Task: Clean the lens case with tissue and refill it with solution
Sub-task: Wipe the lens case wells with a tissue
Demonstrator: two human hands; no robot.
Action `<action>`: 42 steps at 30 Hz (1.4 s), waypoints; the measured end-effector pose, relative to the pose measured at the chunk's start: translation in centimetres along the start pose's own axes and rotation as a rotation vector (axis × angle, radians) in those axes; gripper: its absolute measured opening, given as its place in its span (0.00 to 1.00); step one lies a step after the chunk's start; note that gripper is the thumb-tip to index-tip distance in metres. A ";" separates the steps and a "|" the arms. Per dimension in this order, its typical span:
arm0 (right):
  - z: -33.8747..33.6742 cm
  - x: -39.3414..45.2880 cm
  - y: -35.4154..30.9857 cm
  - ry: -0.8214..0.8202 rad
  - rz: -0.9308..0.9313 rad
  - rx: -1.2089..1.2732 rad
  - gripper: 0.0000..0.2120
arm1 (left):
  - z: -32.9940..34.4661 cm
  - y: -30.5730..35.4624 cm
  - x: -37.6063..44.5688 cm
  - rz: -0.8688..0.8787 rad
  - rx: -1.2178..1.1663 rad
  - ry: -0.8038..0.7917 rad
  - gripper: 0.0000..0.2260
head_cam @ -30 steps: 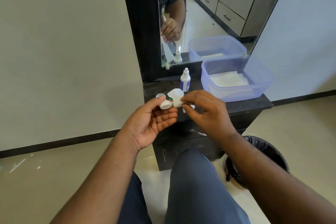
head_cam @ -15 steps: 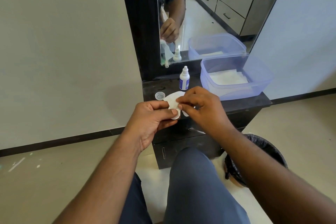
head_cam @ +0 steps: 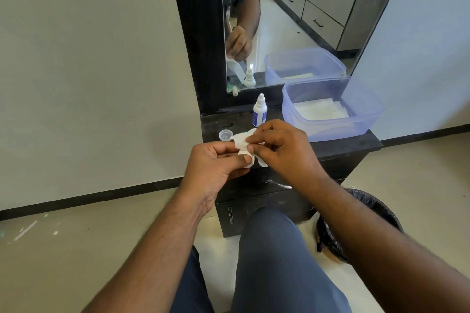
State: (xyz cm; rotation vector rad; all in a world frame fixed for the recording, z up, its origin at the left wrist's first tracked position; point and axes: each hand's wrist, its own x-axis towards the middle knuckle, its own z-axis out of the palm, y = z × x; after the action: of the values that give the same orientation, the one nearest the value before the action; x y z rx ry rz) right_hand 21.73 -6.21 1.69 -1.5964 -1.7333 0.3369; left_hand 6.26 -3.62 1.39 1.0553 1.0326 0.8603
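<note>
Both hands are meeting at the centre of the frame, just in front of the black vanity counter (head_cam: 338, 146). The left hand (head_cam: 216, 168) is pinching the white lens case (head_cam: 248, 163) between thumb and curled fingers; the thumb tip is lying across the case, and only a small white part of it is showing below the thumb. The right hand (head_cam: 284, 150) is pinching a crumpled white tissue (head_cam: 240, 142) between thumb and forefinger and pressing it against the case; its remaining fingers are curled inward. The tissue is covering most of the case, so the open compartment cannot be told. A small green part is showing at the upper edge of the tissue.

A loose clear cap (head_cam: 225, 134) is lying on the counter, just left of the tissue and above the left hand. The solution bottle (head_cam: 260, 114), white with a blue label and a pointed nozzle cap, is standing upright on the counter right of centre, just above the right hand. A translucent blue plastic container (head_cam: 366, 119) with folded white tissues inside is sitting on the counter at the right of the frame. A mirror (head_cam: 292, 20) is standing behind the counter in the upper centre. A black-lined waste bin (head_cam: 376, 208) is standing on the floor at lower right.
</note>
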 end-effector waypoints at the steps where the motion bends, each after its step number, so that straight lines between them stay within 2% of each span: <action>1: 0.1 -0.1 0.0 0.024 0.012 0.015 0.09 | 0.1 0.0 0.0 0.008 -0.011 0.013 0.12; 5: 0.6 -0.6 0.1 0.105 0.007 -0.032 0.09 | 0.4 -0.3 0.1 -0.001 -0.065 0.072 0.14; 9: 0.6 -0.5 0.5 0.088 -0.149 -0.100 0.08 | 0.7 -0.2 -0.1 -0.029 -0.051 0.028 0.11; 15: 0.7 -1.2 1.3 0.125 -0.106 -0.071 0.08 | 0.6 -0.2 0.1 -0.050 -0.110 0.116 0.11; 20: 0.9 -0.9 0.5 0.153 -0.068 -0.014 0.08 | 1.0 -0.3 -0.4 -0.022 -0.030 0.022 0.09; 29: 1.3 -0.6 0.2 0.203 0.332 0.243 0.06 | 1.3 -0.7 -0.6 0.038 0.013 0.026 0.10; 32: 1.4 -0.5 -0.3 0.178 0.297 0.212 0.05 | 1.3 -0.8 -0.6 0.051 0.012 0.049 0.11; 39: 1.2 -0.7 0.2 0.144 0.293 0.314 0.05 | 1.0 -0.6 -0.6 0.059 -0.003 0.051 0.11; 42: 1.1 -0.3 0.1 0.139 0.380 0.389 0.01 | 0.9 -0.7 -0.7 0.075 0.009 0.031 0.11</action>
State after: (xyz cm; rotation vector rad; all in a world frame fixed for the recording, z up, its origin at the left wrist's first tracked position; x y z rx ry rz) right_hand 21.08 -6.19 0.79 -1.6040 -1.1668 0.6857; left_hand 6.95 -4.70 1.05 1.0967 1.0287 0.9355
